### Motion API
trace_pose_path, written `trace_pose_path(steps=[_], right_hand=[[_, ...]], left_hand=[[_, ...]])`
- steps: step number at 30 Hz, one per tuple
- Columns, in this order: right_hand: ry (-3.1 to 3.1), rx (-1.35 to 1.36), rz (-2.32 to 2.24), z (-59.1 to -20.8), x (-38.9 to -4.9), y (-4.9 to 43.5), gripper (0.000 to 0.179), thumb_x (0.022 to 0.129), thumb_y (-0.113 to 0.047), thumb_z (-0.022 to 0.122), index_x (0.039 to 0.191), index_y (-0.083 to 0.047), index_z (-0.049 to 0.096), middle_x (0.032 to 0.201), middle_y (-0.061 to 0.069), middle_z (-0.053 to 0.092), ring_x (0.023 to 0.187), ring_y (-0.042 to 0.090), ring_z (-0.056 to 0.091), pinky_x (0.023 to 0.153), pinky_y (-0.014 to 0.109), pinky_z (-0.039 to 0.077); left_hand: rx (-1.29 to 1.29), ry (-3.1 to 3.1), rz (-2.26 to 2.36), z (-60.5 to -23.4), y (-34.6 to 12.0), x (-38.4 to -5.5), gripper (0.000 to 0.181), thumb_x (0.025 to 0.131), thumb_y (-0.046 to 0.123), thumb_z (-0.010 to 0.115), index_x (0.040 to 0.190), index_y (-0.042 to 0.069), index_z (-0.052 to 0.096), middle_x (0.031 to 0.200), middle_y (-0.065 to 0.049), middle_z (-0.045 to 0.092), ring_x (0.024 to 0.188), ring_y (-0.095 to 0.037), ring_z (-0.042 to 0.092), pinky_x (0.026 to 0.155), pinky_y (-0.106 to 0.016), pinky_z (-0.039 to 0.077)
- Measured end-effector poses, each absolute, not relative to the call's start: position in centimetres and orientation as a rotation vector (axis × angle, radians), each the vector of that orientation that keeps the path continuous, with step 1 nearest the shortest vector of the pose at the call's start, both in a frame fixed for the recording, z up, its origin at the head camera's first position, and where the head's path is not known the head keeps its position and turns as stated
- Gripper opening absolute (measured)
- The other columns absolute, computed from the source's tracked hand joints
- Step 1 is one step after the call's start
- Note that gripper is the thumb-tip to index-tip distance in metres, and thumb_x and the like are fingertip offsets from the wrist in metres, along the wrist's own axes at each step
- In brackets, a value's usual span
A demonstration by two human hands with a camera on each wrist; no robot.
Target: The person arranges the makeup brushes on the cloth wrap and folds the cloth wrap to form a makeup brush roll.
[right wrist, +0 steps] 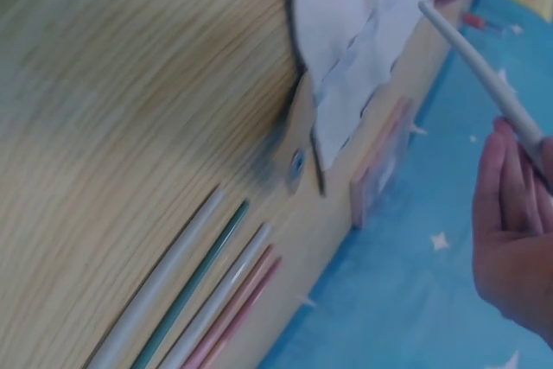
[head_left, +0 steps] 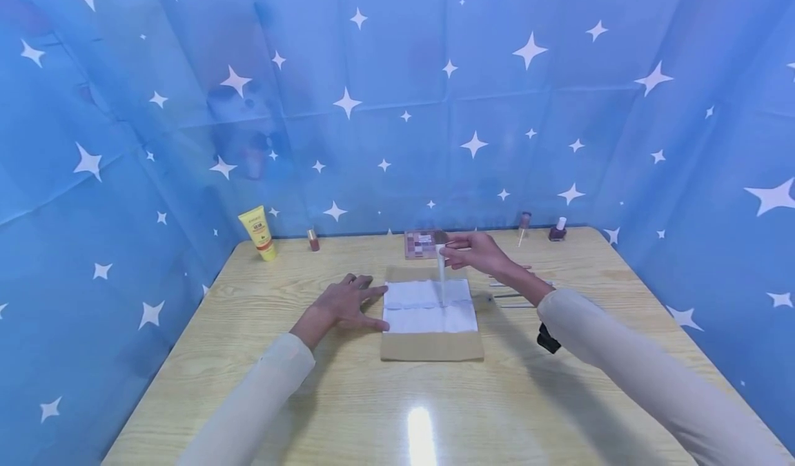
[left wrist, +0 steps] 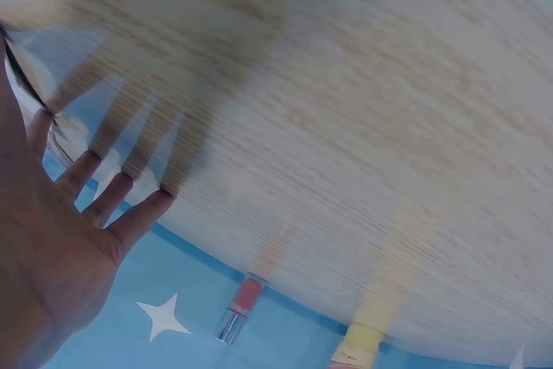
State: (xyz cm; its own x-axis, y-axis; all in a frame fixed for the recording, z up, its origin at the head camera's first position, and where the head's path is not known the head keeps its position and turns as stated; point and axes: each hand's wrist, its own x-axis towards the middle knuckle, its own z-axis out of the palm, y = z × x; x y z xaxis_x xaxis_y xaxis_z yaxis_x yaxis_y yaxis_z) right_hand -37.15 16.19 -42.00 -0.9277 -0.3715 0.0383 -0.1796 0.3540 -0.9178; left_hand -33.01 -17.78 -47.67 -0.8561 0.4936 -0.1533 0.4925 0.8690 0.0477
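Makeup brush [head_left: 442, 273], pinched near its dark head by the right hand [head_left: 477, 251], points handle-down over the open pouch [head_left: 430, 347] on the counter [head_left: 360, 404]; the left hand [head_left: 345, 302], fingers spread, touches the pouch's left edge. Probably light, stiff and slick-handled, soft-bristled: best held just below the head.

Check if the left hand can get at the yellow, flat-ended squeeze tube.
Likely yes: the left hand looks spread and grips nothing; only pale wood-grain tabletop lies between it and the tube.

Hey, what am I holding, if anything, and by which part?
Your right hand pinches a makeup brush near its dark bristle end, handle pointing down; your left hand holds nothing.
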Motion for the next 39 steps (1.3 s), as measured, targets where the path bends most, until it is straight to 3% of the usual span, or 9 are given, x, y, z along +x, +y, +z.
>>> trace_pose_path(steps=[11, 20, 29, 39], right_hand=[[2.324, -0.517, -1.762, -42.5, -38.6, 12.5, 0.058, 0.102, -0.014, 0.069, 0.148, 0.011, 0.047, 0.134, 0.033, 0.062, 0.105, 0.048, 0.070, 0.097, 0.061, 0.053], [2.305, -0.523, -1.793, -43.3, -39.6, 10.0, 0.055, 0.103, -0.015, 0.067, 0.149, 0.008, 0.048, 0.132, 0.030, 0.065, 0.106, 0.044, 0.071, 0.092, 0.052, 0.059], [2.262, -0.481, -1.869, -44.5, -40.6, 8.1, 0.046, 0.102, -0.011, 0.068, 0.143, 0.007, 0.056, 0.127, 0.030, 0.068, 0.104, 0.046, 0.071, 0.097, 0.062, 0.053], [2.244, -0.431, -1.885, -46.0, -41.4, 6.9, 0.043, 0.102, -0.010, 0.068, 0.139, 0.008, 0.058, 0.125, 0.030, 0.068, 0.103, 0.045, 0.072, 0.095, 0.059, 0.055]], left_hand=[[0.787, 2.887, 0.025, -47.8, -17.8, -33.2, 0.093, 0.082, 0.086, 0.057, 0.160, 0.039, 0.040, 0.168, -0.010, 0.033, 0.151, -0.044, 0.031, 0.110, -0.066, 0.042], [0.755, 2.882, -0.011, -47.9, -17.7, -33.5, 0.095, 0.080, 0.090, 0.054, 0.160, 0.042, 0.037, 0.168, -0.008, 0.033, 0.152, -0.043, 0.030, 0.111, -0.064, 0.042], [0.751, 2.878, -0.005, -47.7, -17.7, -33.3, 0.094, 0.081, 0.088, 0.055, 0.161, 0.041, 0.037, 0.168, -0.007, 0.032, 0.152, -0.041, 0.030, 0.111, -0.062, 0.042], [0.758, 2.893, -0.033, -48.0, -17.8, -33.6, 0.095, 0.081, 0.091, 0.052, 0.161, 0.043, 0.035, 0.168, -0.006, 0.032, 0.152, -0.039, 0.030, 0.112, -0.062, 0.042]])
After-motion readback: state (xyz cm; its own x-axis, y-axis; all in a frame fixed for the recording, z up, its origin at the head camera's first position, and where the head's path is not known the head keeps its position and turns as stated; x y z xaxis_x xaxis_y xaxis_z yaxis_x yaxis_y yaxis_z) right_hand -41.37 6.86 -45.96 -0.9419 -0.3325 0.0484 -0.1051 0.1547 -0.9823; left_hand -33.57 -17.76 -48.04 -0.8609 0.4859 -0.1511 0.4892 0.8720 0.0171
